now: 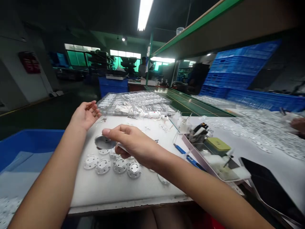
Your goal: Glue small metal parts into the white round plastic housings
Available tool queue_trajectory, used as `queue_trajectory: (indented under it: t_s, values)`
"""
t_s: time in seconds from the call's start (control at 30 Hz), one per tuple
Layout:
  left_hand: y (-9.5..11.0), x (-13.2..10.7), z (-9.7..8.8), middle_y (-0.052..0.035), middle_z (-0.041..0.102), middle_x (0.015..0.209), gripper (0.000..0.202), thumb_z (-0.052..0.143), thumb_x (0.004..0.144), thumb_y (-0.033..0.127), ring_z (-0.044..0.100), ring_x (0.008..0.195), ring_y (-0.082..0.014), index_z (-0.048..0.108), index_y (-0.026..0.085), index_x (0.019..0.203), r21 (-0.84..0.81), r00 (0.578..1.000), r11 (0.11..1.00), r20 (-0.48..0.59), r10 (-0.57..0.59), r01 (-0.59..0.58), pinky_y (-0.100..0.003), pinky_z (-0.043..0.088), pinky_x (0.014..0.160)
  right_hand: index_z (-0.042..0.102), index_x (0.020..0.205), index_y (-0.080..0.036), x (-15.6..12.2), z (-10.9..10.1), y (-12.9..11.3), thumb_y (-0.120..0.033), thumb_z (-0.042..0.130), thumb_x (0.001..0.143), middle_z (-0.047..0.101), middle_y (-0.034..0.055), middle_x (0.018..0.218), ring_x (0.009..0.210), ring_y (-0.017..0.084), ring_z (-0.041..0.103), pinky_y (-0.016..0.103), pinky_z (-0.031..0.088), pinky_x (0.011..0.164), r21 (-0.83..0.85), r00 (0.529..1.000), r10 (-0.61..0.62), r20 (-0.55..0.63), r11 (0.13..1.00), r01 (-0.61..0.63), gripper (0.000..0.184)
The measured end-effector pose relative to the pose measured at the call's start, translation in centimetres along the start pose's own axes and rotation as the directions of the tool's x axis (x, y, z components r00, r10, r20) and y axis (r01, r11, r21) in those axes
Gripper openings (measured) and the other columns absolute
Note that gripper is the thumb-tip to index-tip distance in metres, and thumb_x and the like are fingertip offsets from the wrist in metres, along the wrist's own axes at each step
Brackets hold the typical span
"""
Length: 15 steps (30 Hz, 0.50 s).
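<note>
My left hand [87, 116] is raised over the far left edge of the white work surface [95, 190], palm up, fingers apart and slightly curled, with nothing visible in it. My right hand [134, 143] hovers over the middle, thumb stretched out and fingers curled in. A sliver of something white shows at its fingers; what it is I cannot make out. Below its thumb is a round, shiny metal dish [104, 143]; whether they touch I cannot tell. Several round silvery discs with holes, such as the front disc [133, 170], lie nearby, partly hidden by the right hand.
Plastic trays of white parts [143, 98] stand at the back. To the right are a blue pen-like tool [188, 156], a tool box [205, 159] with a yellow-green lid, and a phone [271, 187]. A blue bin [54, 135] is left. Another person's hand [299, 124] shows far right.
</note>
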<state>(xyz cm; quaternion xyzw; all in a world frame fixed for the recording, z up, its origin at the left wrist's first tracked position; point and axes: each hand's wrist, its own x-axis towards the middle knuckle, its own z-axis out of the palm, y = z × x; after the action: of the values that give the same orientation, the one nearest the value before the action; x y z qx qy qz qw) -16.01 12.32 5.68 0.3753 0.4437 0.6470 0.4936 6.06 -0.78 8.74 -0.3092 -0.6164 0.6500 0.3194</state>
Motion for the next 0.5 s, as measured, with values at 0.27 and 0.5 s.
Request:
queue_trajectory:
  t_s: [0.27,0.5]
  values:
    - [0.1,0.1,-2.0,-0.0070,0.066,0.098,0.033,0.064,0.090,0.043,0.065,0.081,-0.0179,0.064,0.013,0.103,0.619,0.870,0.771,0.289,-0.400,0.149,-0.035,0.057,0.073,0.052,0.100,-0.018,9.8,-1.4,4.9,-0.045,0.065,0.084,0.062,0.0083,0.095,0.087,0.025,0.058,0.032,0.042,0.069,-0.779,0.969,-0.227,-0.096,0.623,0.069,0.034]
    - [-1.4,0.8,-4.1,-0.0057,0.064,0.101,0.023,0.061,0.093,0.031,0.063,0.081,-0.0166,0.061,0.013,0.106,0.750,0.752,0.660,0.407,-0.519,0.050,-0.032,0.056,0.071,0.045,0.109,-0.018,14.0,-1.0,7.0,-0.052,0.072,0.077,0.061,0.0061,0.096,0.082,0.021,0.058,0.029,0.044,0.064,-0.858,0.981,-0.193,0.017,0.500,0.113,0.054]
